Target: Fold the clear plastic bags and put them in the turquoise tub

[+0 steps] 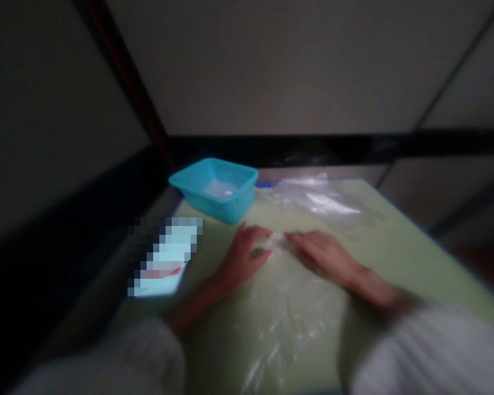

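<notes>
Dim light, both hands at the far end of a clear plastic film [290,318], centre of frame.
My left hand [242,252] comes in from the lower left, thumb and forefinger curved with a gap between them, tips at a crumpled whitish bit of the film; blur, cannot tell whether they pinch it. My right hand [323,252] meets the same spot from the right, fingers lying close together, grip unclear. Film runs down to the bottom edge, creased and glinting, over the green tabletop [407,274]. Turquoise basin [234,211] above my left hand, something pale inside; blue object [265,185] just beside it. Heap of shiny clear plastic [325,200], upper right of centre. Bright pixelated panel [168,258], left.
</notes>
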`<state>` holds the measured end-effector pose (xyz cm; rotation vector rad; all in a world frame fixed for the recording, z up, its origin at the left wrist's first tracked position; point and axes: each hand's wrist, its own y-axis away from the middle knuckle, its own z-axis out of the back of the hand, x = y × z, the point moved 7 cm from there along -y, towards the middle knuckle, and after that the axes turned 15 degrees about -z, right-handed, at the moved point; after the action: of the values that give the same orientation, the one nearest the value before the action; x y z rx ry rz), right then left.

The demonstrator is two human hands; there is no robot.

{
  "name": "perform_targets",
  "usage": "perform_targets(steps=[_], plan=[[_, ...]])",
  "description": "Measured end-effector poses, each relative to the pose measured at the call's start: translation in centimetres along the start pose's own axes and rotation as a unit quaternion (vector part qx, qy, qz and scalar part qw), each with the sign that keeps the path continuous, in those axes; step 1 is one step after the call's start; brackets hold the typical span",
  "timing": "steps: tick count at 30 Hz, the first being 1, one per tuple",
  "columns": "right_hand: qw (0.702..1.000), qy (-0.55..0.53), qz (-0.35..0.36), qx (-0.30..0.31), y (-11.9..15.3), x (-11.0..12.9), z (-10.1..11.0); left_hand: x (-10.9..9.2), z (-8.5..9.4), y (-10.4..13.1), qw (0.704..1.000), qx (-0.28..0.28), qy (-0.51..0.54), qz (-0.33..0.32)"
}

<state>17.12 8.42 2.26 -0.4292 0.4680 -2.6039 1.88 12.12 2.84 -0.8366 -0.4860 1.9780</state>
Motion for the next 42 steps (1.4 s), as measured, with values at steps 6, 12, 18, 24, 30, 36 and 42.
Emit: perform_targets(steps=[6,12,18,24,30,36,42], plan=[[0.997,-0.037,0.067,-0.025,0.2,1.6,0.9,-0.5,0.2,0.0,0.999,-0.033,0.037,0.013],[0.998,-0.03,0.038,-0.027,0.2,0.8,3.9,-1.9,0.4,-0.5,0.996,0.035,0.009,-0.078],[0.998,0.053,-0.013,0.032,0.4,-0.8,4.3,-3.4,-0.2,0.1,0.977,0.145,0.059,-0.144],[0.989,-0.037,-0.095,0.109,0.4,-1.9,4.0,-2.9,0.0,0.3,0.984,0.109,0.097,-0.105],[0.976,-0.108,-0.102,0.16,0.6,-3.1,4.1,-3.7,-2.2,1.5,0.962,0.243,0.04,-0.121],[0.971,-0.093,-0.127,0.178,0.9,-4.7,2.9,-3.6,-3.7,2.6,0.935,0.321,-0.023,-0.148],[0.966,-0.081,-0.166,0.178,1.2,-7.6,1.8,-3.5,-4.0,2.9,0.93,0.328,-0.037,-0.164]])
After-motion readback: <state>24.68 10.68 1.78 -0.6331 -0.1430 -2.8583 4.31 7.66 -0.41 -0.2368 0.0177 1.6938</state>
